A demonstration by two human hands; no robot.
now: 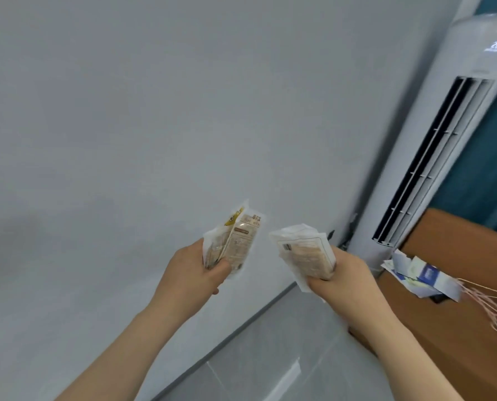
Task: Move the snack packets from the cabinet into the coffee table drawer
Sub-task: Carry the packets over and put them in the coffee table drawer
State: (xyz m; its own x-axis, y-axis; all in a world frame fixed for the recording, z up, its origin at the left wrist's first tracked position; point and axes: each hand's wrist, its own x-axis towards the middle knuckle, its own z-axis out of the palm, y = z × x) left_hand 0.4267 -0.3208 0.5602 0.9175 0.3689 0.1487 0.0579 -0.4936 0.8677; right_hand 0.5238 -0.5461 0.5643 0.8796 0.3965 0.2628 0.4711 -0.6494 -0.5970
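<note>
My left hand (193, 272) grips a small bunch of pale snack packets (235, 241) with yellow and brown print, held upright in front of a plain grey wall. My right hand (345, 280) grips another clear-wrapped snack packet bundle (305, 254) showing tan biscuits inside. Both hands are raised at the same height, a short gap between them. The coffee table drawer is out of view.
A tall white standing air conditioner (441, 134) rises at the right. Below it is a brown wooden cabinet (444, 319) with blue-and-white paper items (424, 274) and thin cords on top. Grey tiled floor (270, 357) lies at the bottom, edged by a dark baseboard.
</note>
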